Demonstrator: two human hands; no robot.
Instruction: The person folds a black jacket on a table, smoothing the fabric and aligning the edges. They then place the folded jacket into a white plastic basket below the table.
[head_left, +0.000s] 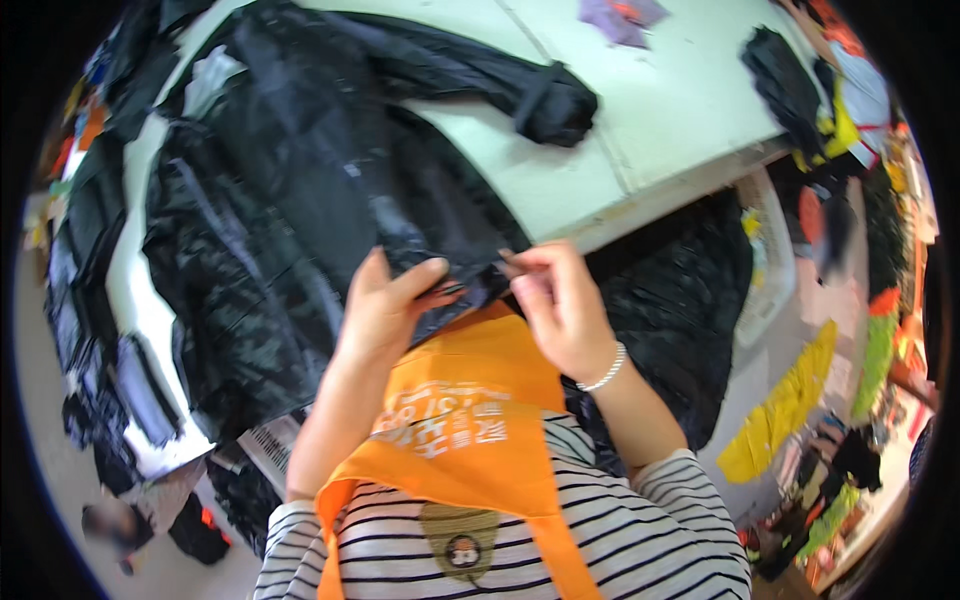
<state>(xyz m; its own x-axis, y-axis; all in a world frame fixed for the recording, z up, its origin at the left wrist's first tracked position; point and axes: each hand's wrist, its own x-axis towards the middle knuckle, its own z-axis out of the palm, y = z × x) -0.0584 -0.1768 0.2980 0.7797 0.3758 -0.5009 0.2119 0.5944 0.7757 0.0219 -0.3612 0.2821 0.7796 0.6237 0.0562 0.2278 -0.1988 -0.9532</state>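
A black, slightly glossy jacket (330, 165) lies spread over the white table, one sleeve stretched toward the far right. At its near hem my left hand (385, 305) is closed, thumb and fingers pinching the dark fabric. My right hand (565, 310), with a pale beaded bracelet on its wrist, is in a pinch at the hem's right corner. A small dark brownish tip shows between its thumb and forefinger, too small to name. The hem hangs at the table's front edge, just above my orange apron (475, 365).
The white table (660, 130) reaches away to the far right, where another person stands by a dark garment (785, 85). A purple cloth (620, 20) lies at the far edge. To the right, a white bin (775, 270) holds black garments (670, 300). More dark garments (90, 250) hang along the left.
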